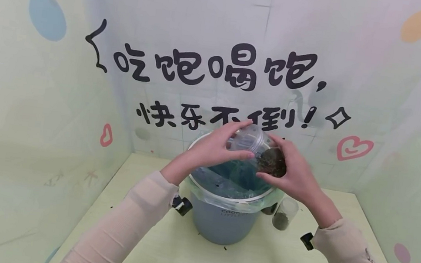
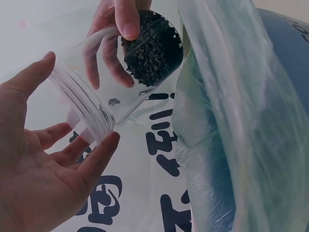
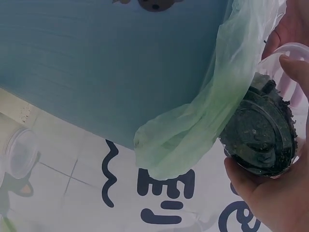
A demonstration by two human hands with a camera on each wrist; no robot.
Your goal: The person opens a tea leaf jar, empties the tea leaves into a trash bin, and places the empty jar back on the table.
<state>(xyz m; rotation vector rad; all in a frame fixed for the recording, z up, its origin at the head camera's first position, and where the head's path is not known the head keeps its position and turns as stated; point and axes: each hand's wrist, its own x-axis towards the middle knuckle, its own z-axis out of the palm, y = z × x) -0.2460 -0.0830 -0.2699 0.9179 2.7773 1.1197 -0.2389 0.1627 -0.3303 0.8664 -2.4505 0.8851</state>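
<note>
My two arms reached forward and inward from the lower part of the head view, drawing close together near its middle. Close-fitting, pale beige cloth covered both: the left sleeve (image 1: 124, 226) creased along the forearm, the right sleeve (image 1: 360, 259) marked with small dark lettering. Each cuff ended short of my hand, leaving the left wrist (image 1: 175, 170) and right wrist (image 1: 324, 212) bare. My bare left hand (image 1: 216, 147) had its thumb and fingers spread apart, curving in to grip. My bare right hand (image 1: 295, 175), slightly lower in that view, was curled in a grip too, facing its partner.
</note>
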